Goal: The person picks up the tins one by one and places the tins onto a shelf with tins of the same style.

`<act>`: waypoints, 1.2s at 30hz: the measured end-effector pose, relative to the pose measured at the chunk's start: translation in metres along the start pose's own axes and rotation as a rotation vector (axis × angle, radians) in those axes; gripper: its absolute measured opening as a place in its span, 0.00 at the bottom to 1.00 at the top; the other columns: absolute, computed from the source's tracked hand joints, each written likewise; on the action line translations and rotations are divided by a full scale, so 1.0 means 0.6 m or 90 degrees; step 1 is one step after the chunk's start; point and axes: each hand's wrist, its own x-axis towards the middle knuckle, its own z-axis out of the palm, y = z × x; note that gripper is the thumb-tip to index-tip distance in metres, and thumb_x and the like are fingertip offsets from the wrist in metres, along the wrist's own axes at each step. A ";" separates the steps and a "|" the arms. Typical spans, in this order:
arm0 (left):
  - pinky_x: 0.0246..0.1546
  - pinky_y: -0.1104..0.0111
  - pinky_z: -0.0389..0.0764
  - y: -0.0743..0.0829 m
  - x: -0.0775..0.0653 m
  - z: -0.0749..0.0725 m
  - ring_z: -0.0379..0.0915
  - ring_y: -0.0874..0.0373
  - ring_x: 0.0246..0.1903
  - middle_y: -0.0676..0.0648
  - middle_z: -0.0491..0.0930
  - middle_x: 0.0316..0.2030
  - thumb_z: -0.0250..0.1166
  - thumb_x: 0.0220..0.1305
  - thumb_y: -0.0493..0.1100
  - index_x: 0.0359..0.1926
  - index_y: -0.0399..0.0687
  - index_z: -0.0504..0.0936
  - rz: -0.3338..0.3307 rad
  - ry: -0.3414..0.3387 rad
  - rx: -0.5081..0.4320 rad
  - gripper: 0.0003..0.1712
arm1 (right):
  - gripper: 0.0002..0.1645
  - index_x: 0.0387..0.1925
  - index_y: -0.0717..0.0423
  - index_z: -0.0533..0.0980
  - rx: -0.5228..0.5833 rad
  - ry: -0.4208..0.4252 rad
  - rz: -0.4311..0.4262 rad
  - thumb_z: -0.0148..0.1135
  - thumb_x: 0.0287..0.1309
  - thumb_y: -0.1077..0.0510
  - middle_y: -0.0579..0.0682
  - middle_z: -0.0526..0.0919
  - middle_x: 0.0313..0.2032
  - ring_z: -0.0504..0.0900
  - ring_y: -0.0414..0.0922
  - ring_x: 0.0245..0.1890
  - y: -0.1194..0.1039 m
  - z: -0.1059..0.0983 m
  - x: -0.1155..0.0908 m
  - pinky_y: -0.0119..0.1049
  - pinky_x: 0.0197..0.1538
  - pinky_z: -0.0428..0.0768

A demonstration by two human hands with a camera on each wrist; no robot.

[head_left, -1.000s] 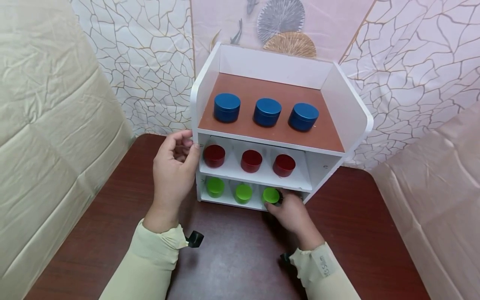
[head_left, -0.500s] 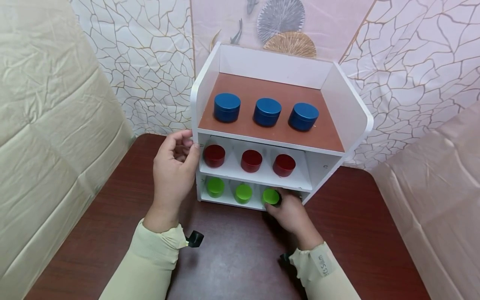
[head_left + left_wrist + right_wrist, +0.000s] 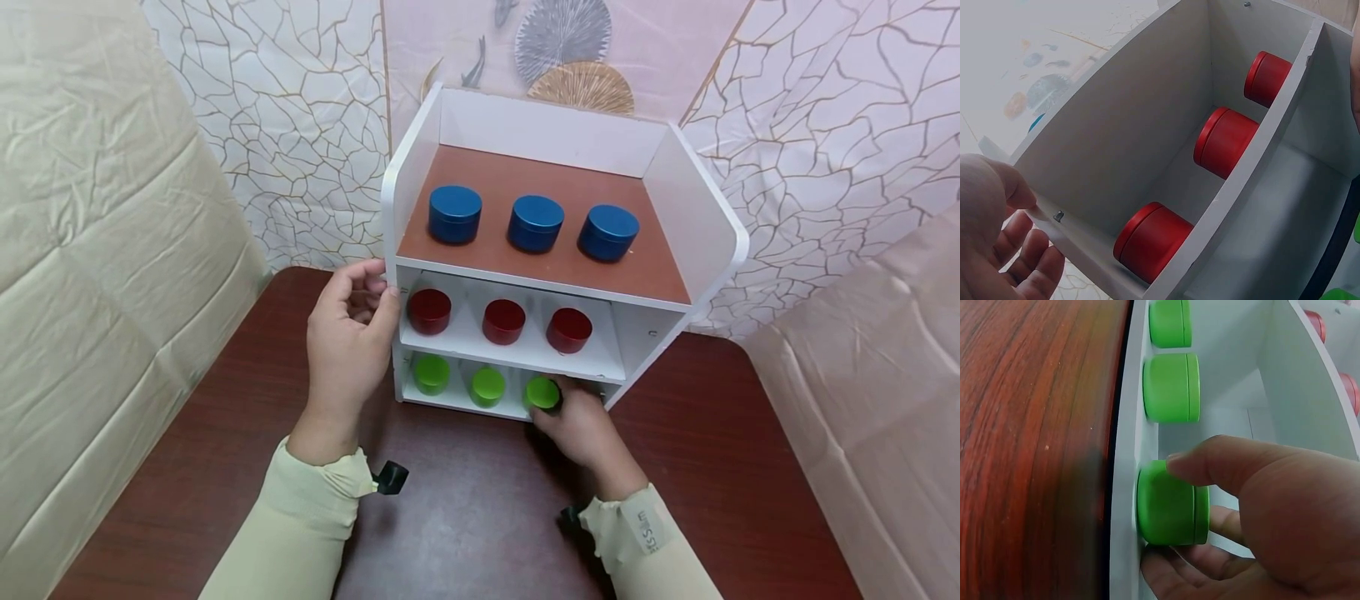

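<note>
My right hand [image 3: 581,421] grips the rightmost green round tin [image 3: 1169,506] on the bottom level of a white shelf unit [image 3: 510,358]. In the right wrist view the thumb lies on the tin's near side, and the other fingers curl under and behind it. The tin stands upright on the shelf board at its front edge. My left hand [image 3: 348,333] holds the unit's left side panel [image 3: 1079,250], thumb at the front edge and fingers curled along the outside. Two more green tins, the middle one [image 3: 487,387] and the left one [image 3: 431,375], share that level.
Three red tins [image 3: 503,322] stand on the middle level. On the brown top board [image 3: 525,171] are three blue tins [image 3: 536,223]. The unit rests on a dark red wooden table [image 3: 450,517], with patterned cloth [image 3: 300,125] behind and plain cloth [image 3: 97,250] at the sides.
</note>
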 end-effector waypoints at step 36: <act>0.46 0.73 0.85 0.013 -0.008 -0.017 0.81 0.60 0.46 0.49 0.83 0.52 0.73 0.74 0.42 0.65 0.48 0.84 0.049 0.007 0.027 0.21 | 0.54 0.83 0.61 0.68 -0.072 0.040 -0.140 0.84 0.62 0.48 0.60 0.73 0.77 0.78 0.62 0.75 -0.054 -0.061 -0.122 0.60 0.72 0.83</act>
